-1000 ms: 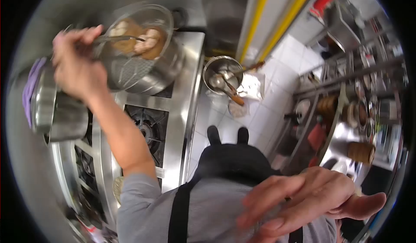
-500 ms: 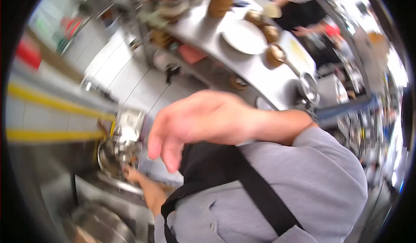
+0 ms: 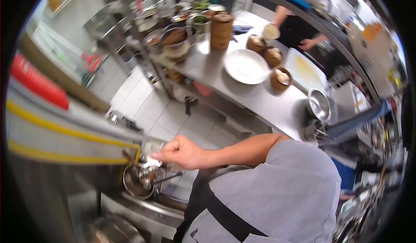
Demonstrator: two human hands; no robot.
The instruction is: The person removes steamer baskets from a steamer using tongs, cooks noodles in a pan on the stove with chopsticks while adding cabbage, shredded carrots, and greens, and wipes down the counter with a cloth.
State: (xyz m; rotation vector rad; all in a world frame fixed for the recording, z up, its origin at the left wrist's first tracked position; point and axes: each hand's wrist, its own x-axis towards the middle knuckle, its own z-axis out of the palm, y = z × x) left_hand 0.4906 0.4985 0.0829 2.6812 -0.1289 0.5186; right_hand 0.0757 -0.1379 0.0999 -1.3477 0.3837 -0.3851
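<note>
My right hand [image 3: 184, 153] reaches across to the left from the grey sleeve [image 3: 299, 173]. Its thumb and fingers are pinched together beside a shiny metal container [image 3: 152, 144]; whatever they may hold is too small and blurred to name. Just below the fingertips is a round metal pot [image 3: 138, 191] with a ladle-like metal tool [image 3: 147, 181] inside. A dark handle [image 3: 170, 177] slants out to the right of the pot. My left hand cannot be seen.
A steel worktable [image 3: 208, 67] bears a white plate [image 3: 246, 67], bamboo steamers [image 3: 221, 32], small baskets [image 3: 281, 79], a metal bowl [image 3: 318, 105] and a cutting board [image 3: 305, 69]. Another person's hand [image 3: 308, 43] is behind it. Yellow piping [image 3: 69, 128] runs along the left.
My right hand has gone from near the camera, fingers drooping, down to the pot and its fingers have closed. My left hand, earlier at the pot, has dropped out of sight. The view has shifted.
</note>
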